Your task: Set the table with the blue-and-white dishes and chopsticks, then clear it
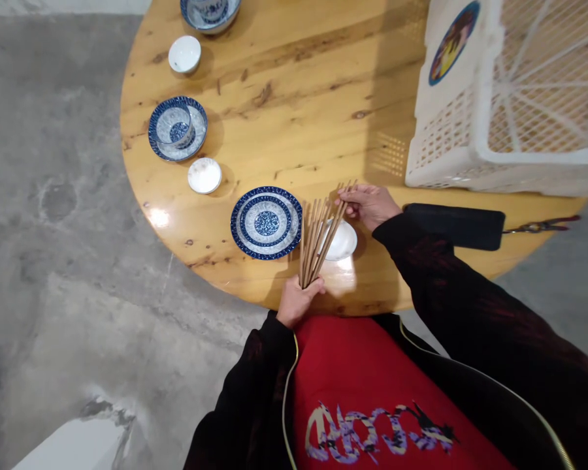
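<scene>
Round wooden table over grey concrete floor, viewed from above. My left hand is closed around the near ends of a bundle of wooden chopsticks, close to the table's 6 o'clock edge; my right hand pinches the far tips with loosely curled fingers, so the sticks fan out between both hands. They lie partly over a small white saucer, and a blue patterned plate sits just beside them at their 9 o'clock. I judge the sticks light, stiff and smooth, apt to slide against each other, so best gripped as one bunch near the thick ends, as my left does. Ceramics look fragile: a blue bowl on its plate at 10 o'clock, a white dish near it, a white cup and another blue bowl towards 11. White plastic crate blocks 1 to 2 o'clock; a black case lies at 3. Bare wood at centre gives room; the near edge is close.
</scene>
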`<state>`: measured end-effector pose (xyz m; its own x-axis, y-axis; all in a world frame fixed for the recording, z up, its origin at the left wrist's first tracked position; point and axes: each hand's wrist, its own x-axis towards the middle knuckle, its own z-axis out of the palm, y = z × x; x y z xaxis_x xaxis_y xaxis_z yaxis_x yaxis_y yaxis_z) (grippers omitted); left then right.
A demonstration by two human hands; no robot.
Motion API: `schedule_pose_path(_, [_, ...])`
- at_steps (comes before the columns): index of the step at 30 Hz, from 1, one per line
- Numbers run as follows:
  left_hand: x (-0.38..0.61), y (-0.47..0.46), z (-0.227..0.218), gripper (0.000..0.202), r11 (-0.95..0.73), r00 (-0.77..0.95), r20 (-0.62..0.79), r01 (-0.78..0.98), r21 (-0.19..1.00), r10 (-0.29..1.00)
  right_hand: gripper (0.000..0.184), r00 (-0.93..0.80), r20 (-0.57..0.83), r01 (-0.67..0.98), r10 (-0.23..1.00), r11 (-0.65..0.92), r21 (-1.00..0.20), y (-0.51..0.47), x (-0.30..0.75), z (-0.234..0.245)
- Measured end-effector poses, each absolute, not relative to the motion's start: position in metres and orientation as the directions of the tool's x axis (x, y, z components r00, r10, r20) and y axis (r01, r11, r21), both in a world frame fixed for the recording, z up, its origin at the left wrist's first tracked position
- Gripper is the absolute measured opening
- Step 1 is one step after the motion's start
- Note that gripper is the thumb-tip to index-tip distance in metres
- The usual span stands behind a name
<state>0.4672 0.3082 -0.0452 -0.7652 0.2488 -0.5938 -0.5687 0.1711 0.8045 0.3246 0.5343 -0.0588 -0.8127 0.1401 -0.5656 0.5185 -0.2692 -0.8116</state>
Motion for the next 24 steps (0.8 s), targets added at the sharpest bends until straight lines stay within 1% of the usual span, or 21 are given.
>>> schedule_pose_path(4, [0.4662,0.3087,-0.0433,0.036,0.15,-0.755,-0.604,-0.586,0.796,0.255,0.017,-0.8,-0.595,0.561,0.083,-0.25,-0.789,0.539,0.3246,-0.0542])
schedule_pose_path(9, [0.4677,0.309,-0.046,0.047,0.132,-0.694,-0.679,-0.67,0.731,0.238,0.021,-0.799,-0.597,0.568,0.071,-0.237,-0.788,0.5407,0.325,-0.0538])
schedule_pose_path(16, [0.4651,0.3093,-0.0468,0.043,0.198,-0.704,-0.667,-0.637,0.745,0.245,0.031,-0.816,-0.565,0.528,0.121,-0.24,-0.814,0.5384,0.3253,-0.0604])
schedule_pose_path(24, [0.4659,0.3073,-0.0445,0.039,0.243,-0.708,-0.656,-0.61,0.754,0.261,0.028,-0.824,-0.55,0.514,0.139,-0.227,-0.827,0.5371,0.3281,-0.0623])
